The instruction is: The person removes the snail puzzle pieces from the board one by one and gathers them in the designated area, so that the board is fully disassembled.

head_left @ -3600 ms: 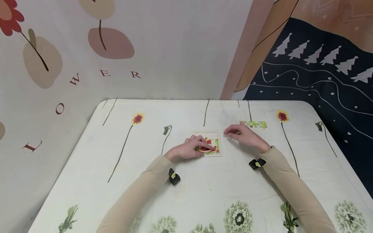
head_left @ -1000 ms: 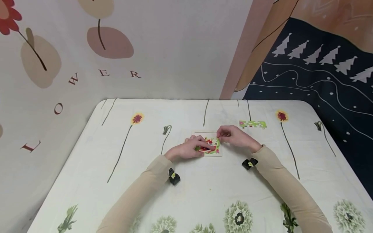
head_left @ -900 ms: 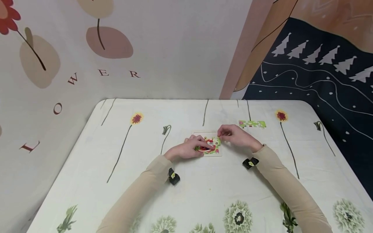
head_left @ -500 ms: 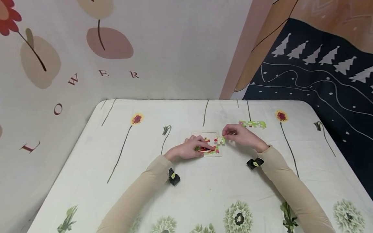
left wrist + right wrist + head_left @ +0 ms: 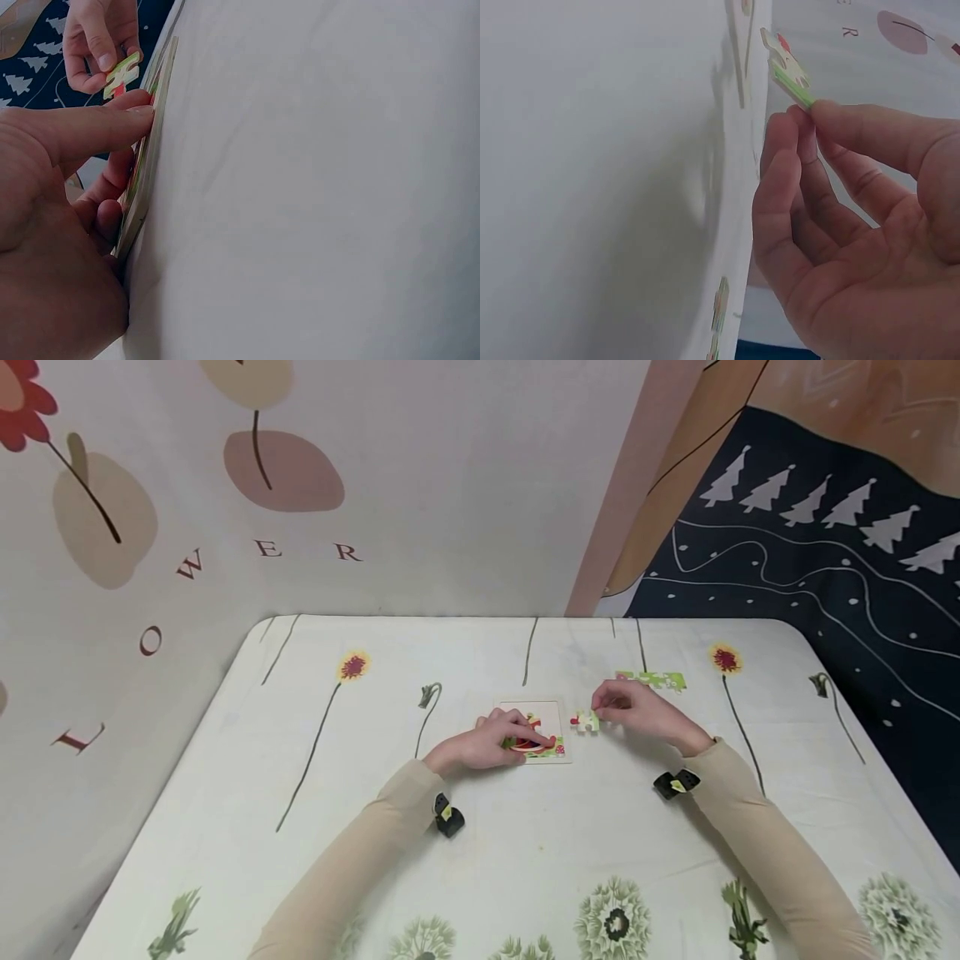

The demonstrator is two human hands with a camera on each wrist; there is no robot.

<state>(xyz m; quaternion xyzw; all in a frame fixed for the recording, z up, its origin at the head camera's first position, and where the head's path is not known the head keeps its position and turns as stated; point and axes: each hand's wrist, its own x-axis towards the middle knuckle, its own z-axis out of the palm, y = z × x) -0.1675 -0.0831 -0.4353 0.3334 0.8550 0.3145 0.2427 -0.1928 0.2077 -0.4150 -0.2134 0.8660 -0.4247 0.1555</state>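
Observation:
A small square puzzle board (image 5: 540,707) with a pale frame lies flat on the table. My left hand (image 5: 491,742) rests over its left part, index finger stretched across the red and green pieces (image 5: 558,750) fitted along the bottom. That hand hides much of the picture; in the left wrist view its thumb touches the board's edge. Just right of the board, my right hand (image 5: 637,710) pinches a green and white puzzle piece (image 5: 587,722) with a red tip between thumb and fingers. The right wrist view shows this piece (image 5: 791,71) lifted off the tabletop.
Behind the right hand lie several loose green puzzle pieces (image 5: 663,681) in a row. A white flower-print cloth (image 5: 540,877) covers the table. Patterned walls (image 5: 465,485) stand at the back and along the right.
My right hand brought the puzzle piece to the board's right part, then drew it back to the right, off the board. The left hand has stayed in place.

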